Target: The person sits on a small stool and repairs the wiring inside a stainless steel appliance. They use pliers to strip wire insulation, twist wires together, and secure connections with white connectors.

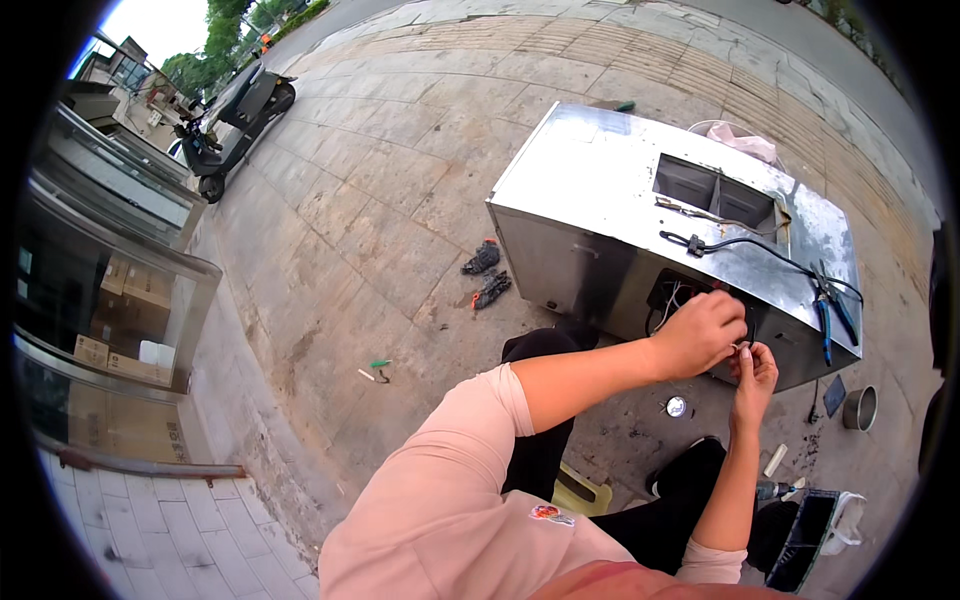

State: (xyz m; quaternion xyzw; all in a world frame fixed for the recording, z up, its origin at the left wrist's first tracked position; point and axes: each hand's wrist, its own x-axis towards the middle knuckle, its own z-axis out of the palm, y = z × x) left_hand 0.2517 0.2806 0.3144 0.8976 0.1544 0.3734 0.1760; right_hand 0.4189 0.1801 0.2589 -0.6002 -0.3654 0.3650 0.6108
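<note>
In front of the open side of a metal cabinet (pixel 560 255), my two hands are close together. My left hand (pixel 700 332) is closed, its fingertips bent down beside a dark cable, and whatever it grips is hidden. Just below, my right hand (pixel 754 382) pinches thumb and finger together on something small and thin, too small to name. Behind my left hand, loose wires (pixel 667 305) hang in a dark opening in the cabinet's side. On the cabinet's top lie a black power cord (pixel 745 241) and blue-handled pliers (pixel 826 318).
A pair of dark gloves (pixel 485 272) lies on the paving left of the cabinet. Near my feet are a round tin (pixel 676 406), a metal cup (pixel 860 409), a power drill (pixel 772 490) and a black crate (pixel 803 540). A scooter (pixel 238 128) stands far left.
</note>
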